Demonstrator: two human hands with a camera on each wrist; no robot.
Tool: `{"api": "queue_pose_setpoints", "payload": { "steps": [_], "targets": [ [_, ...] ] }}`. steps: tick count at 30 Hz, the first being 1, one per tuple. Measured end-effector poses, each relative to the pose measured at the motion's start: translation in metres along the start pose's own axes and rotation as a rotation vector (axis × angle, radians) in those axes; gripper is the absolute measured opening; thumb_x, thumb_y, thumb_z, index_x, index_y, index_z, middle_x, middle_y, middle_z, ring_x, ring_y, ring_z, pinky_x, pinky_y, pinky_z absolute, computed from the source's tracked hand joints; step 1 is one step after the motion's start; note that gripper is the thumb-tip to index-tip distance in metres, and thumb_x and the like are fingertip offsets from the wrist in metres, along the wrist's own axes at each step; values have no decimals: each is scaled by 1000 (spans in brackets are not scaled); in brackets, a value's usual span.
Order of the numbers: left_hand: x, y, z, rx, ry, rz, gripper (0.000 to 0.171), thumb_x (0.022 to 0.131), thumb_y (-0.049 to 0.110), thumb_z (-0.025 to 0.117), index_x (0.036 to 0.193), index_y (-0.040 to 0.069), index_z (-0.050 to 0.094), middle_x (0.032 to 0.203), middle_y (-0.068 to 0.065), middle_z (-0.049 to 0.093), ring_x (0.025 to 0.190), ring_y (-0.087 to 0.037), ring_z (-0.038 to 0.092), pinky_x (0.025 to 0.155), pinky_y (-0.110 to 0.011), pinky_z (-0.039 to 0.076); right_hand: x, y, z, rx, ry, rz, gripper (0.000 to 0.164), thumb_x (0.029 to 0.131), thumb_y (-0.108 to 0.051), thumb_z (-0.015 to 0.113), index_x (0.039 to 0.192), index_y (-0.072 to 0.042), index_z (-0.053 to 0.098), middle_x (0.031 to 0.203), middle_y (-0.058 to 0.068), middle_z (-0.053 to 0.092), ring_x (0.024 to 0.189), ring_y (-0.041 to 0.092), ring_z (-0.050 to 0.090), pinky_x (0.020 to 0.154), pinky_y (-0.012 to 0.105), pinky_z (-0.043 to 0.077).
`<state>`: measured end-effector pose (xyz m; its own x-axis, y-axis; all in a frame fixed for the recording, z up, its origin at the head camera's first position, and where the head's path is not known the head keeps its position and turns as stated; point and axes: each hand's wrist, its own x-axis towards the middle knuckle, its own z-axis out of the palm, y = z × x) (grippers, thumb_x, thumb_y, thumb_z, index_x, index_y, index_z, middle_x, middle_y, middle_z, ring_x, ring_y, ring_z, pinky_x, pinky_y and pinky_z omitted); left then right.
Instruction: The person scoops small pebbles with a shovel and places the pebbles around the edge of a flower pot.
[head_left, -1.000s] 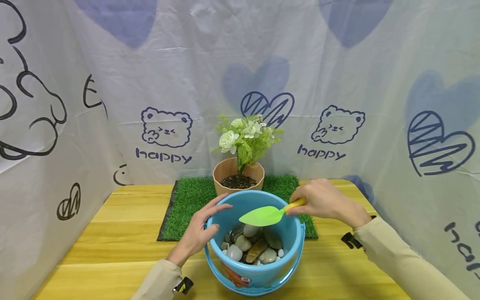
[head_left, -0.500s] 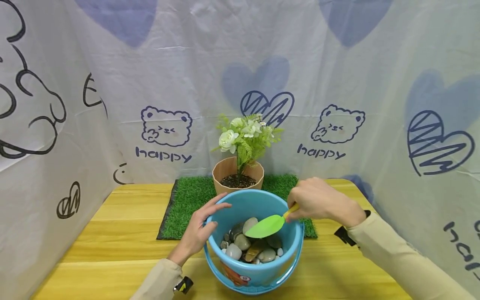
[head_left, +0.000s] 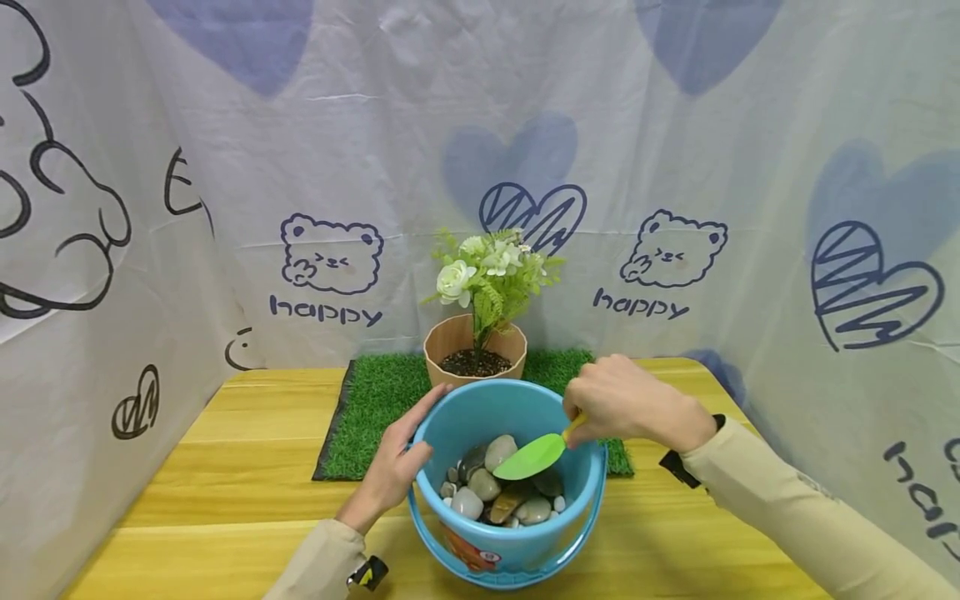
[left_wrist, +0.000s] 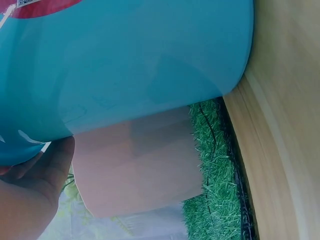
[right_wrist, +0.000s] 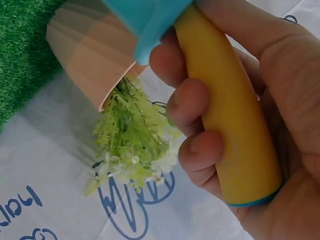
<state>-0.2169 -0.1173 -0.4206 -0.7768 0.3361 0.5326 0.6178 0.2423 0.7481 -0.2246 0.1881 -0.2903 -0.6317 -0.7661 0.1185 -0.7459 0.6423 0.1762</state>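
My right hand [head_left: 622, 404] grips the yellow handle [right_wrist: 230, 115] of a small garden trowel, fingers curled round it in the right wrist view. The trowel's light green blade [head_left: 531, 458] slants down inside a blue bucket [head_left: 495, 408], close over the stones. Smooth grey and brown stones [head_left: 484, 484] and small white pebbles lie in the bucket. At the bucket's left rim, my left hand [head_left: 393, 458] holds on, its thumb over the edge and its fingers along the outer side. The left wrist view shows this hand [left_wrist: 35, 185] against the bucket's wall.
Behind the bucket, a peach flowerpot [head_left: 450, 346] with dark soil and a white-flowered plant [head_left: 491, 275] stands on a green turf mat [head_left: 367, 417]. The bucket's blue carrying handle [head_left: 517, 581] hangs down in front. A wooden table [head_left: 225, 483] lies beneath, with a printed cloth [head_left: 420, 150] around it.
The trowel has gone down into the bucket, its blade tilting lower, and my right hand has moved slightly left. My left hand's raised finger has closed in to the bucket's rim.
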Motion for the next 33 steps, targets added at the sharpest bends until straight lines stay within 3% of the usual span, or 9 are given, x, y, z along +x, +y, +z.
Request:
{"api": "queue_pose_setpoints", "payload": {
  "steps": [12, 26, 33],
  "targets": [
    [-1, 0, 1, -26, 3, -42, 69, 84, 4, 41, 152, 9, 37, 146, -17, 49, 121, -37, 59, 92, -41, 54, 4, -13, 1, -56, -16, 41, 63, 67, -39, 83, 49, -27, 24, 51, -12, 12, 47, 4, 15, 43, 20, 15],
    [-1, 0, 0, -41, 7, -39, 70, 83, 2, 40, 152, 9, 36, 146, -17, 50, 122, -37, 58, 92, -50, 53, 10, -21, 3, -42, -16, 97, 68, 66, -42, 85, 47, -26, 22, 52, -11, 8, 48, 5, 14, 44, 21, 14],
    [-2, 2, 1, -38, 10, -45, 70, 82, 3, 40, 152, 8, 36, 145, -17, 50, 122, -36, 58, 93, -46, 53, 12, -26, 9, -20, -8, 134, 61, 67, -48, 84, 45, -26, 32, 46, -14, 21, 44, 4, 24, 41, 21, 21]
  ]
}}
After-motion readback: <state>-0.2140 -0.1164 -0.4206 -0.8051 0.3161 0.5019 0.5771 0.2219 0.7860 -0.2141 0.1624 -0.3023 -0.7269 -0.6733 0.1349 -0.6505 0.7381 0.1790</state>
